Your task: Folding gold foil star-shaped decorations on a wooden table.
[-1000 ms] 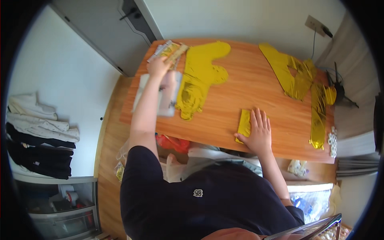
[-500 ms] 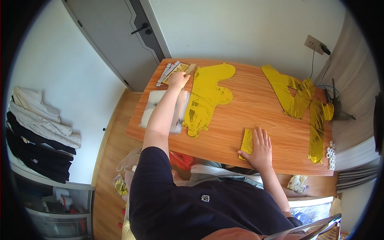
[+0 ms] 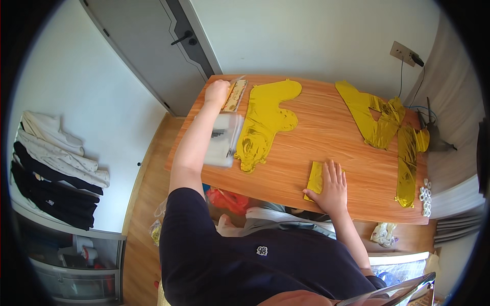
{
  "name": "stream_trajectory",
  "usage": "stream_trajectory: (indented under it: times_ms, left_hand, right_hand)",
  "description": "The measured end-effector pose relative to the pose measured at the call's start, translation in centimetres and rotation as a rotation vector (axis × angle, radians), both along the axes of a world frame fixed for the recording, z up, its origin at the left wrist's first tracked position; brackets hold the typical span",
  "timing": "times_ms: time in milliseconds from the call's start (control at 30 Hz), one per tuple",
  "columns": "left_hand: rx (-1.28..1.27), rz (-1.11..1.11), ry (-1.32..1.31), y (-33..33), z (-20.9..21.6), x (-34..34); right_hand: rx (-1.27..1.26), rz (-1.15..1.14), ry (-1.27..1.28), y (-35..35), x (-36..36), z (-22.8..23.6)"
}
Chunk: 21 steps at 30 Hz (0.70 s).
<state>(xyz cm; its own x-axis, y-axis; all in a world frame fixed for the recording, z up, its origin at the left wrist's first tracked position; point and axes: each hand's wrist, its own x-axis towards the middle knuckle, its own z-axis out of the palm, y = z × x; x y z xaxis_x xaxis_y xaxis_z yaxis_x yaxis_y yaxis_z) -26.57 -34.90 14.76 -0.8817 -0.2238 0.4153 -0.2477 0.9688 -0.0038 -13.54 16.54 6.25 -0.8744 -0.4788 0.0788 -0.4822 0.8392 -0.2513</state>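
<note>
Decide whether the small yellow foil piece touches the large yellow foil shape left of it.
Apart: the head view shows bare tabletop between the small foil piece and large foil shape.

Worn on the person's head, the left fisheye camera looks down from above the near side of the brown wood-grain table [image 3: 326, 127], facing across it to the smooth white wall [image 3: 306, 35] beyond. It sits near enough for the dark navy fabric shirt [image 3: 240, 270] before the table to loom large, yet spans the table's full width.
</note>
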Motion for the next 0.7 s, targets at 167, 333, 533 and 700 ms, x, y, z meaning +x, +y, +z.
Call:
stream_trajectory:
  times_ms: [167, 333, 533, 700]
  left_hand:
    - [0.249, -0.015, 0.087, 3.2, 6.3, 5.0]
    - [0.706, -0.097, 0.213, 4.9, 8.5, 11.7]
    - [1.155, -0.126, 0.022, 8.7, 7.4, 17.0]
    - [1.309, -0.070, -0.332, 12.4, 1.4, 18.7]
  right_hand:
    - [-0.021, -0.009, 0.012, 0.4, 0.2, 0.0]
    - [-0.047, -0.010, 0.014, 0.3, 0.2, -0.2]
    - [-0.034, -0.015, 0.002, 0.6, 0.2, -0.2]
    - [-0.033, -0.015, 0.015, 0.3, -0.1, -0.8]
